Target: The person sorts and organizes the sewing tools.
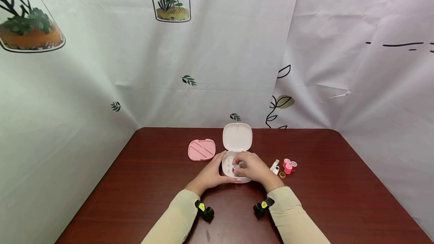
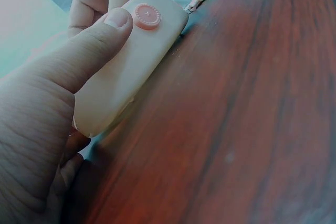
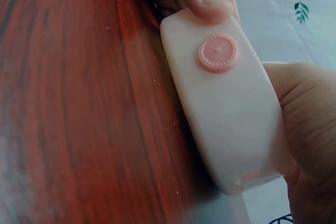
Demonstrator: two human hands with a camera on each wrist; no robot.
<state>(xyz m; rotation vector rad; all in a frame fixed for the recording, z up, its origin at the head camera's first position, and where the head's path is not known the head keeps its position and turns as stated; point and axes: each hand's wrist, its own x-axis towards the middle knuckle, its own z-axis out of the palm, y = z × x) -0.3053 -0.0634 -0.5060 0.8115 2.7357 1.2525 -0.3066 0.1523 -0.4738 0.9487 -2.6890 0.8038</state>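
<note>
A white hinged box [image 1: 228,178] lies with its lid [image 1: 237,137] raised, looking like a sewing kit. On its front wall is a pink button-shaped clasp [image 3: 218,53]. My left hand [image 1: 212,172] grips the box's left side, the thumb along the front wall near the clasp, as the left wrist view shows too. My right hand [image 1: 252,166] reaches over the box from the right, fingers bent down inside it. Its fingertips pinch a small spool [image 1: 236,167] with a clear rim and some red. In the right wrist view, the box's front wall hides these fingertips.
Left of the box lies a pink slotted tray [image 1: 201,150]. To the right are several pink and red spools [image 1: 288,168], a small gold-coloured ring [image 1: 282,175] and a white slim tool [image 1: 275,165]. A patterned white cloth [image 1: 220,55] hangs behind the brown table [image 1: 162,150].
</note>
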